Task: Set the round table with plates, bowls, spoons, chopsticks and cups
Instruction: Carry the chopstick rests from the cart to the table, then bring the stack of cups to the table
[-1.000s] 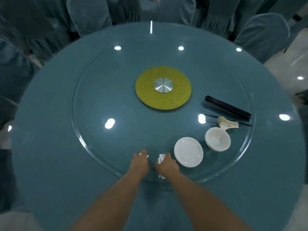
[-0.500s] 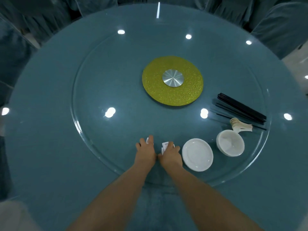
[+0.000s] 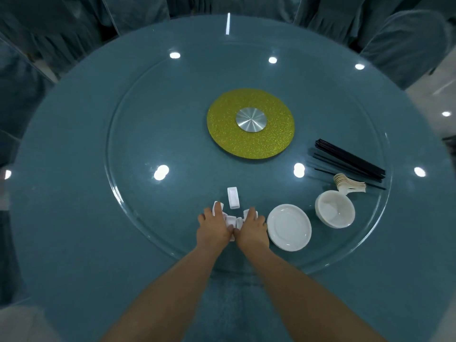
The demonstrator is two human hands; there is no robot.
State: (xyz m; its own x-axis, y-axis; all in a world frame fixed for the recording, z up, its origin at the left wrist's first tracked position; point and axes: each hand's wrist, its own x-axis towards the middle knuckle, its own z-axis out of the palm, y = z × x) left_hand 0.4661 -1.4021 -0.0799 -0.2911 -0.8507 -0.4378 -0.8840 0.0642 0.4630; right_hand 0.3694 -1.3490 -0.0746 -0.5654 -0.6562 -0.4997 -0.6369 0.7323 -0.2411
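Where the glass turntable point(image 3: 138, 193) nears the worktop point(image 3: 61, 243) edge, small white rests point(image 3: 231, 220) lie clustered; left hand point(image 3: 214, 229) and right hand point(image 3: 252, 230) curl fingers over them. One rest point(image 3: 233, 197) lies apart; plates point(image 3: 289, 227) just right.

Layout on the round table point(image 3: 74, 169): a glass turntable point(image 3: 138, 134) lay on its middle, with a disc point(image 3: 250, 123) at the centre. At the turntable's near edge, both hands point(image 3: 232, 227) rested on a cluster of small rests point(image 3: 230, 219); one rest point(image 3: 233, 197) lay just behind them. Rightward came the plates point(image 3: 289, 227), then the bowls point(image 3: 334, 212). Behind the bowls lay the spoons point(image 3: 349, 185), and behind those the chopsticks point(image 3: 350, 160). Chairs point(image 3: 404, 43) stood beyond the table.
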